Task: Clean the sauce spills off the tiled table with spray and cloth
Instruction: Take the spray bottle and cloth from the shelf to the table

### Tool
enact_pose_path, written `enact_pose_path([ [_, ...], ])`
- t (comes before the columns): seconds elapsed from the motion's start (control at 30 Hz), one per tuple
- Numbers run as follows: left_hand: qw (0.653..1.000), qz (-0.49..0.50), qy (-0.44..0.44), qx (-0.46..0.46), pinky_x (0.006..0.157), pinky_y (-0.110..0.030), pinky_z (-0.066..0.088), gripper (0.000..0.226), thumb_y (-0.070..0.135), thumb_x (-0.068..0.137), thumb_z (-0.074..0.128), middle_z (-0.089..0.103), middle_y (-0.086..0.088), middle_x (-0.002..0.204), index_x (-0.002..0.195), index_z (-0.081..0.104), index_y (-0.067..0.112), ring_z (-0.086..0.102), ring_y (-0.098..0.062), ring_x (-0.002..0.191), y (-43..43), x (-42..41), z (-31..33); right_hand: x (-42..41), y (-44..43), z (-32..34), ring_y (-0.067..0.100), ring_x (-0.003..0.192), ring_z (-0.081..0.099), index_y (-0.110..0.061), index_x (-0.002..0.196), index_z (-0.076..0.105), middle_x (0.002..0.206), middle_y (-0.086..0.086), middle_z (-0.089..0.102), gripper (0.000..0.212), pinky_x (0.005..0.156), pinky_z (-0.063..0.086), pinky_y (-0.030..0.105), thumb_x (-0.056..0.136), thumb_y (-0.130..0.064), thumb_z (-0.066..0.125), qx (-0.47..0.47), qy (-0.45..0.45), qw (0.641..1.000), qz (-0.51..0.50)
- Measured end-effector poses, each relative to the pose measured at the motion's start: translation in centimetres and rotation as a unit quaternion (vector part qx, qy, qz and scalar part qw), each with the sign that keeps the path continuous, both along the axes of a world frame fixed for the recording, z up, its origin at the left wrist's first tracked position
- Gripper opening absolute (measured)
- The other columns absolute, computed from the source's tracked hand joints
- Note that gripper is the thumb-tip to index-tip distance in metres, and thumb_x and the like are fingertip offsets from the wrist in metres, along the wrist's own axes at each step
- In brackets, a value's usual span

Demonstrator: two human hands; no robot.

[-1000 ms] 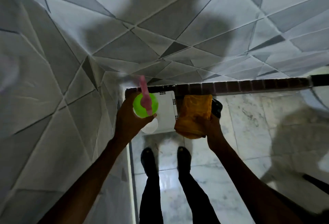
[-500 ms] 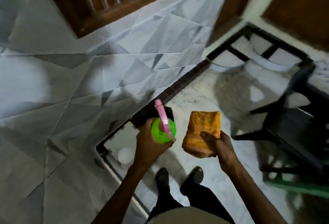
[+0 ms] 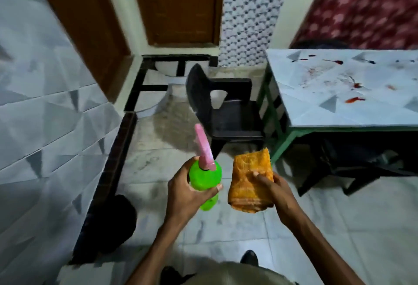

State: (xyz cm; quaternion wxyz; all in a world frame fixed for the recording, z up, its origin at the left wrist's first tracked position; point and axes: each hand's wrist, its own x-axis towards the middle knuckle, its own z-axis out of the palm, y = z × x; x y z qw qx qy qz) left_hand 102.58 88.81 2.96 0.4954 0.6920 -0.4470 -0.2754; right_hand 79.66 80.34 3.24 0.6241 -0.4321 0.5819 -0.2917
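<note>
- L hand: arm reaching fwd, fingers wrapped round green bottle, pink nozzle up, held over floor.
- R hand: arm fwd, thumb on top, pinching folded orange cloth just beside bottle.
- Chair between hands & table.
- Table far right, red spills on top, well apart from hands.

The spray bottle in the left hand is bright green with a pink head, and the cloth in the right hand is orange with a faint woven pattern. Beyond the right hand, the table top is pale grey-blue tile with darker grey triangles, spotted with red sauce spills, on a green frame. Ahead of both hands the chair is black.
</note>
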Motion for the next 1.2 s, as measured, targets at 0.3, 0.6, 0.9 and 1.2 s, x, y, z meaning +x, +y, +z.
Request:
enact_pose_path([
  [0.3,0.989,-0.148,-0.017,-0.024,0.084,-0.016,0.051,0.073,0.042,0.050,0.096,0.071,0.010,0.107,0.114,0.060,0.044,0.066,0.000,0.097,-13.7,-19.0,2.4,-20.4,-6.5,0.9,0.021,0.084,0.075,-0.020,0.108,0.070,0.096,0.002,0.078,0.023,0.062,0.057,0.029,0.088,-0.031,0.074,-0.018,-0.004,0.992,-0.123],
  [0.6,0.965,-0.260,-0.024,-0.012,0.085,-0.041,0.058,0.083,0.054,0.045,0.090,0.073,0.010,0.100,0.120,0.062,0.032,0.070,-0.010,0.093,-26.0,-34.1,3.1,-36.7,-12.5,0.8,0.025,0.091,0.072,-0.018,0.111,0.066,0.101,0.006,0.075,0.021,0.064,0.054,0.029,0.091,-0.021,0.071,-0.026,0.009,0.973,-0.229],
  [0.9,0.938,-0.346,0.017,-0.018,0.085,-0.045,0.058,0.075,0.050,0.048,0.093,0.073,0.008,0.104,0.116,0.062,0.039,0.071,-0.016,0.095,-40.1,-54.1,2.5,-55.9,-20.8,0.7,0.026,0.082,0.075,-0.015,0.105,0.069,0.094,0.009,0.077,0.019,0.065,0.057,0.034,0.086,-0.016,0.073,-0.026,0.005,0.946,-0.323],
  [1.2,0.915,-0.400,0.052,-0.011,0.089,-0.046,0.057,0.076,0.041,0.049,0.094,0.072,0.009,0.108,0.118,0.062,0.040,0.070,-0.016,0.099,-49.6,-76.3,3.0,-74.8,-26.3,1.2,0.034,0.096,0.073,-0.020,0.115,0.068,0.106,0.010,0.076,0.046,0.088,0.058,0.053,0.069,-0.023,0.074,-0.016,-0.035,0.932,-0.359],
])
